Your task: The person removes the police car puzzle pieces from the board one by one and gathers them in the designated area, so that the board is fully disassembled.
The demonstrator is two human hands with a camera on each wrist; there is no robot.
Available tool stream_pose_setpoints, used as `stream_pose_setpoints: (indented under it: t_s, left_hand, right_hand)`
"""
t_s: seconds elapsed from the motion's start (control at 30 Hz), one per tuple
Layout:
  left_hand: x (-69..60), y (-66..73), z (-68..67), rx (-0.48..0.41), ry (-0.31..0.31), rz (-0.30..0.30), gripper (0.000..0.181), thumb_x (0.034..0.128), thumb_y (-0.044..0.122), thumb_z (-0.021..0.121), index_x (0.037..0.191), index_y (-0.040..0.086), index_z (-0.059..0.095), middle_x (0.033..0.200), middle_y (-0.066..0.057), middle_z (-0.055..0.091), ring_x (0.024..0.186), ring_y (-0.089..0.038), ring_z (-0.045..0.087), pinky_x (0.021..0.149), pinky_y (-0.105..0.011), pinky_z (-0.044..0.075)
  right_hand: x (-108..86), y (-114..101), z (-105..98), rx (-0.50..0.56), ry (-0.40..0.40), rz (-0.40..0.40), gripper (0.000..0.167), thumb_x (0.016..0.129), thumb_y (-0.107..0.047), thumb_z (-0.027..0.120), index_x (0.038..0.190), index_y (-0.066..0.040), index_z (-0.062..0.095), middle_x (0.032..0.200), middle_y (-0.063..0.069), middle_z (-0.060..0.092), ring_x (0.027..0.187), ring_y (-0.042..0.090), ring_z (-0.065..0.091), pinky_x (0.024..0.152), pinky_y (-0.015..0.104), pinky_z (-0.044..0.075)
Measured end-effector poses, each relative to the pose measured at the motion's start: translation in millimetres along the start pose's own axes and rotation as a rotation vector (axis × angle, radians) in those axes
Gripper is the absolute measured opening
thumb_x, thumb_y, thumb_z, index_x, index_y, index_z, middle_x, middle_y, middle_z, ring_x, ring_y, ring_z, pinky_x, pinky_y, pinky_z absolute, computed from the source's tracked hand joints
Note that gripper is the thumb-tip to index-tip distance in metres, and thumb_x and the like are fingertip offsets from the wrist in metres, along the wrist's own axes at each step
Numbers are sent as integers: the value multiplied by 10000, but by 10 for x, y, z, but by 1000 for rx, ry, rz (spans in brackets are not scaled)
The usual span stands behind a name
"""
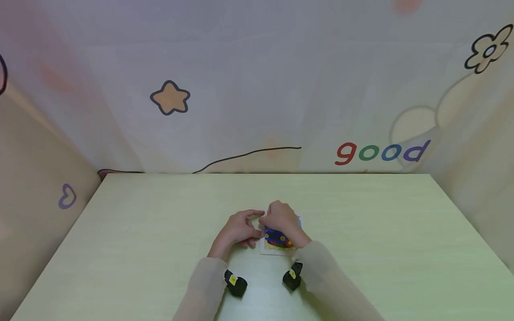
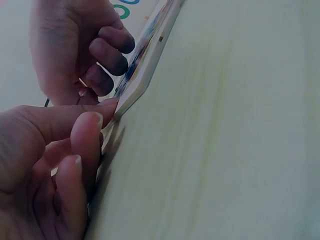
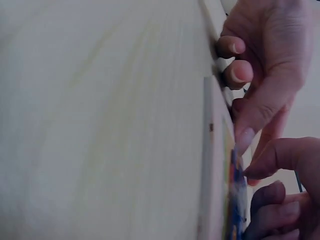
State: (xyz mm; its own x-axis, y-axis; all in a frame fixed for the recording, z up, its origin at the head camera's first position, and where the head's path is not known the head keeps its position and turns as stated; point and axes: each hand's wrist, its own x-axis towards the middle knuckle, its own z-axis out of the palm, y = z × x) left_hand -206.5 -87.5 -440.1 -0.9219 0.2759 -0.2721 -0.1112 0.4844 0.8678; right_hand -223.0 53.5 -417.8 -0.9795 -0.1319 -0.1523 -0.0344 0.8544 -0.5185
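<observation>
A small board with a white rim and a colourful picture [image 1: 277,239] lies flat on the table, blue, red and yellow showing. Along its left side, my left hand [image 1: 238,228] has the forefinger stretched to the far corner and the thumb at the edge. In the right wrist view the left thumb [image 3: 255,115] lies straight with its tip on the picture. Over the board's far part is my right hand [image 1: 281,219], its fingers curled and fingertips down by the left edge. Whatever may be between the right fingertips is hidden.
The pale wooden table [image 1: 140,240] spreads out around the board. A printed cloth [image 1: 257,89] hangs behind and at both sides. Black wrist devices [image 1: 236,284] sit at the cuffs of both sleeves.
</observation>
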Motion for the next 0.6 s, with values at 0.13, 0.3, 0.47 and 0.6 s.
stream_pose_setpoints:
  t_s: [0.13,0.3,0.47,0.6]
  left_hand:
    - [-7,5,-4,32,10,-15,566,732,101,738,1261,168,548,575,-34,546,386,-100,519,371,-203,405]
    - [-1,9,14,61,21,-9,572,731,108,739,1266,178,549,525,-15,537,377,-92,499,373,-204,409]
    - [9,6,36,68,31,5,578,723,118,748,1265,165,550,518,-10,530,367,-89,497,376,-208,415]
    - [7,-19,20,61,42,-13,571,724,123,751,1258,179,558,542,-19,530,369,-92,493,370,-209,408]
  right_hand:
    - [21,-40,31,-21,30,20,344,671,-198,617,488,-147,330,456,-52,284,424,100,272,375,217,205]
    - [41,-71,54,-30,60,26,381,671,-189,627,467,-148,308,443,-56,252,406,94,230,370,215,175]
    - [71,-47,56,-63,58,23,338,670,-161,616,482,-146,335,461,-53,268,415,101,243,375,220,189]
    - [90,53,14,-62,74,-5,209,676,-157,659,609,-122,464,540,-19,420,480,133,381,402,244,277]
